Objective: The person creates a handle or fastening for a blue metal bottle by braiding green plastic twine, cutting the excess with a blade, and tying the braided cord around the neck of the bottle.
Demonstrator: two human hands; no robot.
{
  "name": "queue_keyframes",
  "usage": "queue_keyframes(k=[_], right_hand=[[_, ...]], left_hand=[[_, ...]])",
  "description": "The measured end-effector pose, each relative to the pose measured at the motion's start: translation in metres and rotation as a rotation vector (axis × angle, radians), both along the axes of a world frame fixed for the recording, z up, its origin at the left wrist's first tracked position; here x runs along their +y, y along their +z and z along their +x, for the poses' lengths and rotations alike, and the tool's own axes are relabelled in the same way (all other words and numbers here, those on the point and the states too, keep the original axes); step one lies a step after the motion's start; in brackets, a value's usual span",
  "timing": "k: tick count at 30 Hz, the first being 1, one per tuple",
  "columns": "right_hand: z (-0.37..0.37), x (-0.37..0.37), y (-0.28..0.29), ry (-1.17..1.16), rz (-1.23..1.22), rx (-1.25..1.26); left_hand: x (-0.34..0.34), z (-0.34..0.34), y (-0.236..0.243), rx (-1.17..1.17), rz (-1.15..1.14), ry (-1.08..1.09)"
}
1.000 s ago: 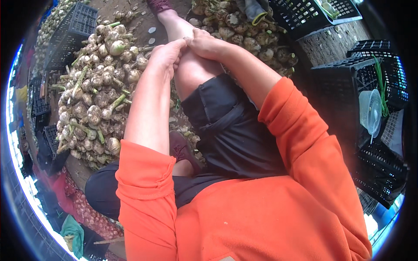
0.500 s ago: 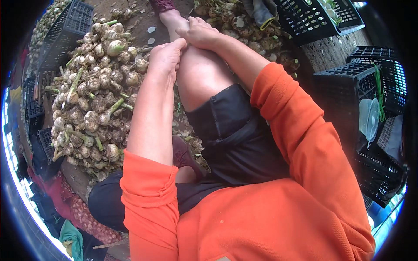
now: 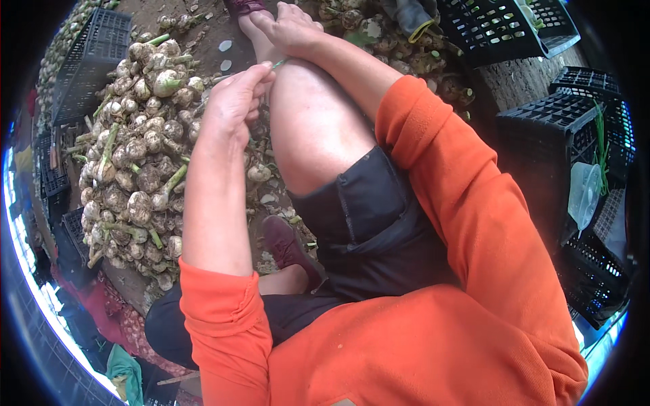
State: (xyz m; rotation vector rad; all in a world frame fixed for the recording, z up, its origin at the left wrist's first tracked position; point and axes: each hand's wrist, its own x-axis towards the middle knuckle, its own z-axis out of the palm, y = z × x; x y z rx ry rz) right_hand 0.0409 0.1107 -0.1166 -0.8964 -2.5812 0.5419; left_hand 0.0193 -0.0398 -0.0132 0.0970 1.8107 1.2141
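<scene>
My left hand [image 3: 233,98] is beside my bare shin, its fingers curled in with a thin green strand [image 3: 279,63] at the fingertips. Farther up the picture, my right hand [image 3: 292,31] lies over the lower shin near the ankle, thumb apart from the fingers; its palm is hidden. To the left of my left hand spreads a large heap of soil-stained garlic bulbs [image 3: 139,145] with short cut stems.
More bulbs [image 3: 406,57] lie beyond my right forearm, under a grey glove [image 3: 409,20]. Black plastic crates [image 3: 542,125] stand at right, with a clear plastic container [image 3: 583,193] and green strands [image 3: 600,145]. Another crate [image 3: 95,64] is at far left. Red net sacks [image 3: 128,325] lie lower left.
My hands have come apart: the left has drawn back left and nearer, the right has slid farther toward the ankle. The green strand now shows at my left fingertips.
</scene>
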Motion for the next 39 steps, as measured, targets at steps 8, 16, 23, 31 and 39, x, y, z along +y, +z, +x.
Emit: queue_keyframes(k=[8,16,23,31,39], right_hand=[[-0.019,0.002,0.042,-0.132,-0.55,0.056],[-0.019,0.014,0.038,-0.181,-0.583,0.085],[-0.039,0.032,-0.005,-0.103,-0.564,0.219],[-0.047,0.042,-0.03,-0.261,-1.339,0.823],[-0.014,0.046,-0.014,-0.33,-1.59,0.946]], left_hand=[[-0.071,-0.067,-0.016,0.46,-0.217,-0.14],[-0.057,-0.062,0.002,1.331,-0.405,-0.513],[0.041,-0.003,0.002,0.974,-0.082,-0.599],[0.048,-0.005,0.002,1.02,-0.009,-0.662],[0.063,0.008,0.005,1.109,-0.079,-0.762]])
